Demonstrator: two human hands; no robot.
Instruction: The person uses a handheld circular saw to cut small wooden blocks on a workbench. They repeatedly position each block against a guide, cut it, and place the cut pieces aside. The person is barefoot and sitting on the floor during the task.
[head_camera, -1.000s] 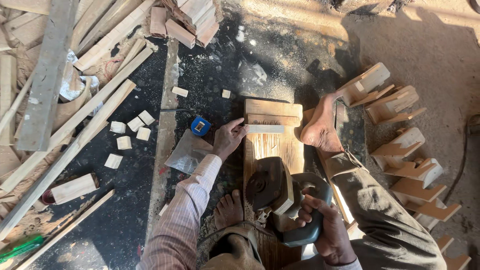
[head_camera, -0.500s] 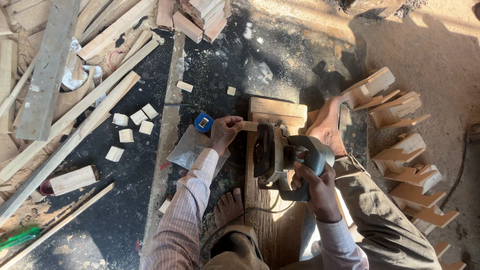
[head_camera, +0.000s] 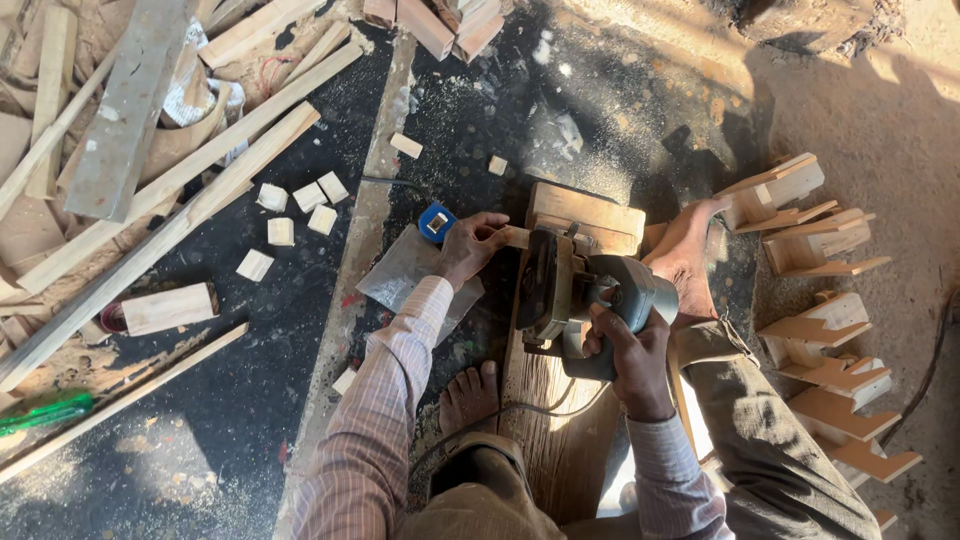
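Observation:
My right hand grips the handle of a grey circular saw, which rests on a wooden plank lying on the ground between my feet. My left hand presses down a thin wooden strip just ahead of the saw blade. A thicker wooden block sits across the plank's far end. A blue tape measure lies beside my left hand, on a grey metal sheet. The saw's cord trails back toward me.
Notched wooden pieces are stacked in a row on the right. Small wood offcuts and long battens lie at the left, with a green-handled tool at the far left. Sawdust covers the dark floor.
The saw has come down from a raised position near my lap and moved forward along the plank to the strip. My left hand stays on the strip.

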